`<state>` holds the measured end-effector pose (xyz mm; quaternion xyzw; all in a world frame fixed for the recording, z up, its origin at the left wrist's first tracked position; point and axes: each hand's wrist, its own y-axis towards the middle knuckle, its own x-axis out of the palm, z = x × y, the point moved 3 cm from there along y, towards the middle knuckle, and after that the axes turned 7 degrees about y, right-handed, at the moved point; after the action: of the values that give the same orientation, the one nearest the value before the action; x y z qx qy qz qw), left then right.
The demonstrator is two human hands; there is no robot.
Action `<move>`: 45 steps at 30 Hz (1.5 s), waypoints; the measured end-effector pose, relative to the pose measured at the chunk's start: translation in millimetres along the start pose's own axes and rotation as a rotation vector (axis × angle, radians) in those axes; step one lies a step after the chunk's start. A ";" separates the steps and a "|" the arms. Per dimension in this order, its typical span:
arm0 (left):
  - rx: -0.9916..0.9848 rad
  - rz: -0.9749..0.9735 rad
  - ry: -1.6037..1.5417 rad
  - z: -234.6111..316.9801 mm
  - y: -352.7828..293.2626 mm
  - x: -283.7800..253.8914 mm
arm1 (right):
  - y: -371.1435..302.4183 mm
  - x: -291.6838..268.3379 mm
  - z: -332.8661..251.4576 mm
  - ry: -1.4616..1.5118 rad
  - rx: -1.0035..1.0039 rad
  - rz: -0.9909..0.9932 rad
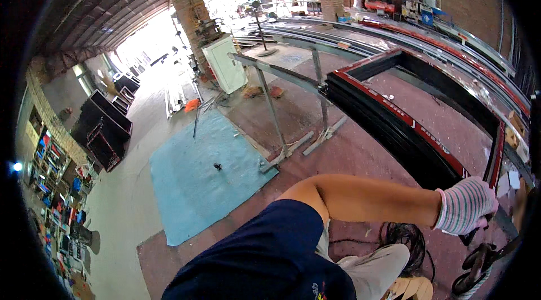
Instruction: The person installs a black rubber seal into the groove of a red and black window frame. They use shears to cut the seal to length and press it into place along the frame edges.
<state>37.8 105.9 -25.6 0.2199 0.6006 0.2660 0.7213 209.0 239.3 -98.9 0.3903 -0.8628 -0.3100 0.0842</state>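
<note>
My left hand (pixel 468 205), in a white knit glove with thin coloured stripes, reaches across to the right at the near corner of a black rectangular frame (pixel 389 131). Its fingers are curled closed by that corner, and a small dark thing shows beneath them, too hidden to name. Red film with pale print runs along the frame's upper faces. At the lower right rim is a dark, looped object (pixel 479 266). Beside it a scrap of striped glove shows, apparently my right hand (pixel 479 287), with its fingers hidden.
A grey metal stand (pixel 270 100) supports the frame's far end. Black cable (pixel 403 243) lies coiled on the floor near my knee. A blue mat (pixel 197 187) covers floor to the left, and long metal profiles (pixel 360 38) are stacked behind. Cluttered shelves (pixel 62 187) line the left.
</note>
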 end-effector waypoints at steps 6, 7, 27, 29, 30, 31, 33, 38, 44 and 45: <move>0.036 -0.017 -0.146 -12.2 6.6 3.8 | 21.0 10.9 5.6 -0.099 -0.079 0.056; 0.027 -0.027 -0.152 -14.5 6.4 5.1 | 21.6 15.4 6.3 -0.060 -0.096 0.016; -0.063 -0.104 -0.069 -13.1 -0.8 6.7 | 26.4 29.0 -11.6 -0.157 -0.069 -0.011; -0.079 -0.126 -0.078 -14.4 -2.1 7.2 | 23.2 31.9 -15.4 -0.059 0.053 -0.057; -0.087 -0.134 -0.091 -15.0 -3.5 6.0 | 21.4 28.6 -13.1 -0.069 0.064 -0.048; -0.096 -0.140 -0.103 -15.7 -4.7 3.8 | 19.9 34.6 -13.9 -0.067 0.061 -0.056; -0.095 -0.134 -0.120 -14.4 -7.2 -2.2 | 16.4 36.3 -11.4 -0.062 0.058 -0.060; -0.159 -0.262 -0.036 -10.7 3.0 -1.6 | 5.3 24.5 -7.8 -0.067 0.089 -0.053; -0.109 -0.267 -0.256 -12.6 2.6 -8.5 | -30.0 0.1 34.8 0.011 0.456 -0.023; -0.050 -0.167 -0.230 -15.7 2.0 -6.2 | -34.1 -6.4 40.8 0.069 0.525 0.021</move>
<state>21.2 103.4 -22.5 0.1802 0.5235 0.1931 0.8100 218.8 246.0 -151.2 0.4003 -0.9143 -0.0614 0.0127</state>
